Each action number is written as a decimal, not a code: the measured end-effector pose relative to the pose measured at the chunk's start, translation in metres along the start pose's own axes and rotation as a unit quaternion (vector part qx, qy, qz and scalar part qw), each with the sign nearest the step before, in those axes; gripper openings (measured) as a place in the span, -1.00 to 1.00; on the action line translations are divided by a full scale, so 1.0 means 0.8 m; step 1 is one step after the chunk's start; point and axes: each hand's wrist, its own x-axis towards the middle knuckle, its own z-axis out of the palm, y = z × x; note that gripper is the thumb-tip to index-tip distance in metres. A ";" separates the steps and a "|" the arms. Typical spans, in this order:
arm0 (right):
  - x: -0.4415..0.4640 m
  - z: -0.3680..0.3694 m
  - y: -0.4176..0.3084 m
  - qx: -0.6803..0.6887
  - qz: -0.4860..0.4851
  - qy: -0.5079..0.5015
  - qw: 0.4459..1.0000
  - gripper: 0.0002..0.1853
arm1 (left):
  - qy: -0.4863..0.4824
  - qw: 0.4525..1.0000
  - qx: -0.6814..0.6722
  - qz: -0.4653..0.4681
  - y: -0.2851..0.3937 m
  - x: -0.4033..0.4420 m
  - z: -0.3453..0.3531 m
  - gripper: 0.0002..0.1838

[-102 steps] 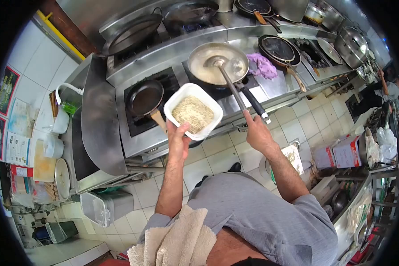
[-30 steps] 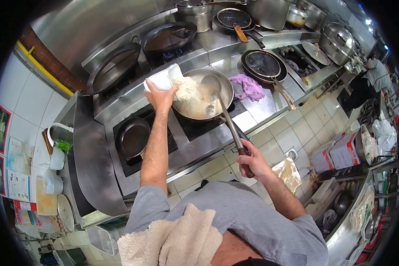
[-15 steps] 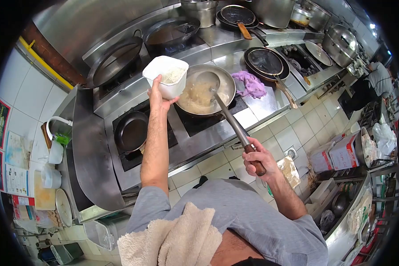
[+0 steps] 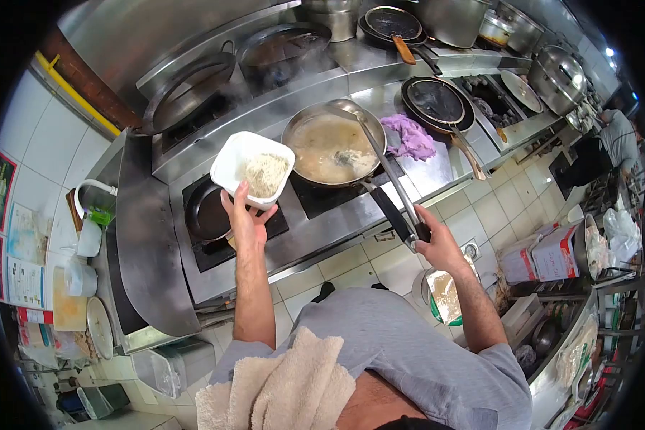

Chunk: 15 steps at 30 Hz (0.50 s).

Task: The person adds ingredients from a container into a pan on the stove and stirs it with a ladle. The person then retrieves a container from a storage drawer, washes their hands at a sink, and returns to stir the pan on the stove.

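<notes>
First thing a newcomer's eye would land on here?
Probably the white tub of pale shreds in the left hand, left of a wide pan of cloudy liquid. Next, the bright purple cloth just right of that pan, then the long ladle in the right hand.

Across the near side of the stove (image 4: 315, 240), the left pan (image 4: 204, 209) is sitting over its burner, the centre pan (image 4: 322, 150) is sitting to its right, and a cloth (image 4: 411, 137) is lying just right of that. Farther right, a stack of pans (image 4: 437, 104) is resting. The ladle (image 4: 387, 166) is slanting across the centre pan, its handle pointing near and right. Along the far side, two woks (image 4: 283, 46) are sitting at left, a pot (image 4: 331, 25) is standing right of them, and another pan stack (image 4: 393, 25) is resting beyond it. On the floor, a bin (image 4: 175, 369) is standing near left.
</notes>
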 end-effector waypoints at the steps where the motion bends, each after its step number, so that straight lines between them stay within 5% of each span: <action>1: 0.005 0.004 0.000 0.010 0.001 0.005 1.000 -0.26 | 0.019 1.000 0.001 -0.002 -0.003 -0.005 -0.008 0.01; 3: 0.005 0.019 -0.006 0.077 0.058 -0.014 0.995 -0.29 | 0.031 1.000 -0.001 -0.003 -0.007 -0.015 -0.021 0.08; 5: 0.004 0.040 -0.009 0.341 0.109 -0.060 0.932 -0.30 | 0.059 0.998 0.022 -0.007 -0.011 -0.023 -0.028 0.10; 7: -0.003 0.052 -0.029 0.421 0.122 -0.064 0.897 -0.41 | 0.070 0.997 0.024 -0.005 -0.018 -0.027 -0.035 0.12; 9: -0.004 0.055 -0.036 0.633 0.165 -0.110 0.748 -0.50 | 0.086 0.996 0.028 -0.011 -0.023 -0.028 -0.037 0.13; 11: -0.001 0.049 -0.027 0.667 0.168 -0.121 0.716 -0.63 | 0.079 0.996 0.029 -0.014 -0.023 -0.029 -0.036 0.14; 13: 0.001 0.043 -0.014 0.753 0.153 -0.191 0.611 -0.62 | 0.071 0.997 0.021 -0.018 -0.023 -0.029 -0.035 0.15; 15: -0.009 0.041 -0.013 0.746 0.154 -0.190 0.619 -0.62 | 0.066 0.997 0.016 -0.023 -0.023 -0.029 -0.034 0.16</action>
